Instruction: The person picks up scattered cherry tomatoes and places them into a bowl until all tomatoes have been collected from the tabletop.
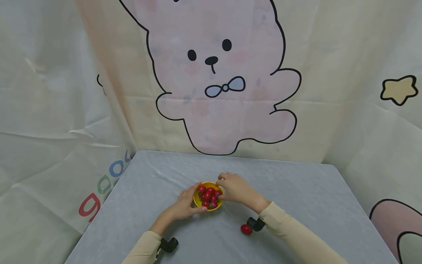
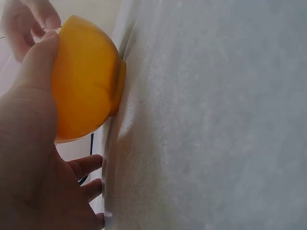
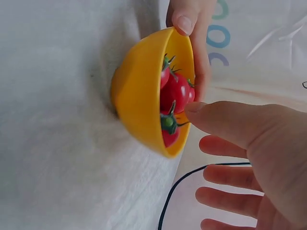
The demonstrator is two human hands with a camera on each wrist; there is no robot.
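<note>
A yellow bowl [image 1: 195, 202] holds several red cherry tomatoes [image 1: 207, 195] with green stems. My left hand [image 1: 184, 205] grips the bowl from its left, thumb on the near side and fingers on the far side. Over the right rim reaches my right hand [image 1: 235, 189]. Its thumb [image 3: 216, 117] is at the tomatoes [image 3: 175, 91], while the other fingers stay apart from it with nothing visible between them. Whether the thumb touches a tomato is unclear. In the left wrist view the bowl [image 2: 86, 79] hides its contents.
One loose tomato [image 1: 245, 229] lies on the grey tablecloth [image 1: 211, 242], close to the black wrist camera [image 1: 256, 223] on my right arm. Another wrist camera [image 1: 169, 245] sits on my left arm. Behind the table hangs a curtain [image 1: 214, 121] with a bear print.
</note>
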